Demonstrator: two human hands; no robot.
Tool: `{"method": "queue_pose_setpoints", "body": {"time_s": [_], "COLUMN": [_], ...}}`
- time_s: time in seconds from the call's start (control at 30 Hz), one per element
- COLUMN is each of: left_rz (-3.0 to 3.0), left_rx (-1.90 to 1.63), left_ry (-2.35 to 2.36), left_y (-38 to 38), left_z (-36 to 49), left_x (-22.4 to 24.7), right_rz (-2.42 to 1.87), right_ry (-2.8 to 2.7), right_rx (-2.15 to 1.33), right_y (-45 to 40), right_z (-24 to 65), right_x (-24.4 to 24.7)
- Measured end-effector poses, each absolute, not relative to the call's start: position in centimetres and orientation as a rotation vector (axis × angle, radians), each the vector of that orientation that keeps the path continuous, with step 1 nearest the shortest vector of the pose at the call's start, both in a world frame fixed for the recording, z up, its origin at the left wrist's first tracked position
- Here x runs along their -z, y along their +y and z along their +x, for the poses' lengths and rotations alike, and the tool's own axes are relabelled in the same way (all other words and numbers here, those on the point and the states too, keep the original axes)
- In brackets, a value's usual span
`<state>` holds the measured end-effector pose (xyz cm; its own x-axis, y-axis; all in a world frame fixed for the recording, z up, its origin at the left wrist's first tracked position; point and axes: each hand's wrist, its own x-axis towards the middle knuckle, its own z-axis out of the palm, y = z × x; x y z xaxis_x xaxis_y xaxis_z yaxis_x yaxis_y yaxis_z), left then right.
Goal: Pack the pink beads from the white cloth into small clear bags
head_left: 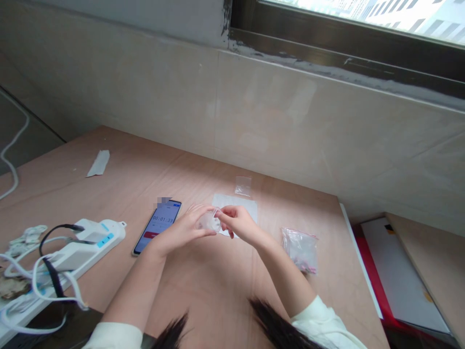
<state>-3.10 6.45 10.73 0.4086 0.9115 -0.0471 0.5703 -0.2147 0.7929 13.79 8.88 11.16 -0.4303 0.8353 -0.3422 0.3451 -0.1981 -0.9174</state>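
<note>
1. Two bare hands, the left hand (183, 229) and the right hand (240, 224), meet in front of the person, raised just above a plywood table (214, 295).
2. Both hands grasp one small clear plastic piece (209, 221) between them: the left fingers curl around one side, and the right fingertips pinch the other. Held off the table like this, it can be worked from both sides. Its exact shape is hard to tell.
3. Just beyond the left hand, a smartphone (158, 227) lies face up, showing a timer at 00:01:33, placed where a downward glance can read it.
4. Beneath and beyond the right hand lies a sheet of white paper (236, 200), with a small clear plastic bag (243, 186) past it. To the right of the right hand, a plastic zip bag (300, 249) with pinkish contents sits within easy reach.
5. Well left of the left hand, a white power strip (96, 245) and white cables (34, 286) lie bunched away from the hands' working space.
</note>
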Motion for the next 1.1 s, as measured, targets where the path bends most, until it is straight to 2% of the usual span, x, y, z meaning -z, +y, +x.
{"method": "queue_pose_setpoints", "body": {"time_s": [0.07,0.2,0.3,0.5,0.67,0.83,1.1], "left_rz": [1.897,1.872,1.872,1.951,1.961,1.904,1.868], "left_rx": [-0.606,-0.586,-0.561,-0.553,-0.577,-0.602,-0.658], "left_ry": [1.307,1.375,1.421,1.458,1.487,1.52,1.494], "left_y": [6.7,7.2,7.7,8.5,8.7,8.5,7.9], "left_z": [-2.9,-2.8,-2.7,-2.5,-1.9,-1.3,-2.1], "left_x": [-10.4,-9.2,-8.0,-5.9,-5.9,-6.6,-6.3], "right_rz": [-1.378,-1.693,-1.737,-1.712,-1.62,-1.419,-1.557], "right_ry": [-1.612,-1.71,-1.876,-1.897,-1.692,-1.718,-1.807], "right_rx": [-1.581,-0.963,-0.814,-0.763,-0.928,-1.065,-0.87], "right_y": [9.5,10.9,11.5,11.6,11.0,9.8,6.7], "right_z": [15.0,16.9,17.2,17.2,16.1,14.4,15.7], "right_x": [-10.0,-5.7,-2.9,-1.8,-4.5,-6.9,-2.7]}}
